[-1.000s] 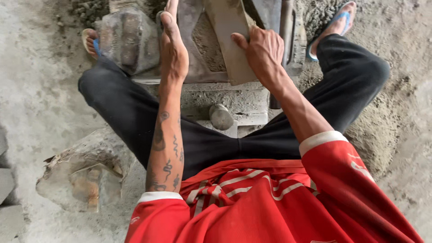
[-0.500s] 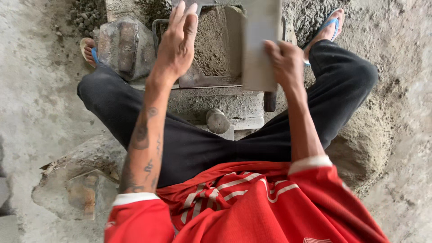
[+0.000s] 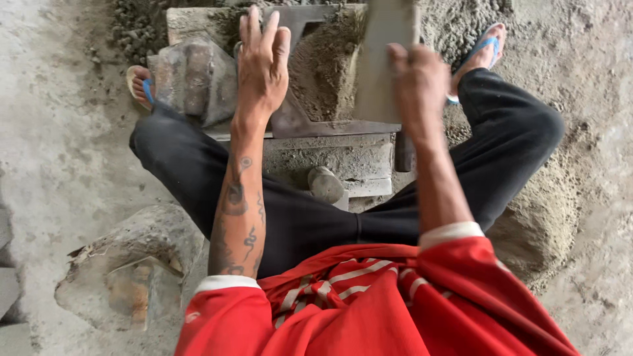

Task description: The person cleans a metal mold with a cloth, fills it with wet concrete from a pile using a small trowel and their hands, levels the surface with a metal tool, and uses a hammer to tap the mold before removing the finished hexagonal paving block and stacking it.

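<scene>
Both hands slid farther forward over mould since earlier frame. Left hand (image 3: 262,56) flat, fingers spread apart, resting on rim of metal mould (image 3: 310,122). Right hand (image 3: 417,82) clamped on flat grey board (image 3: 386,59), board standing tilted over damp sand-cement mix (image 3: 323,72) packed in mould. Mould sits between black-trousered knees on concrete floor (image 3: 59,151). Rough stone block (image 3: 191,79) just beside left hand. No labels or signs visible.

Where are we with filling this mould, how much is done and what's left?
Done: damp grey mix is already heaped inside the metal mould. In hand: right hand grips a flat board over the mix; left hand rests open on the mould's edge. Left: the heap looks uneven, not yet levelled.
</scene>
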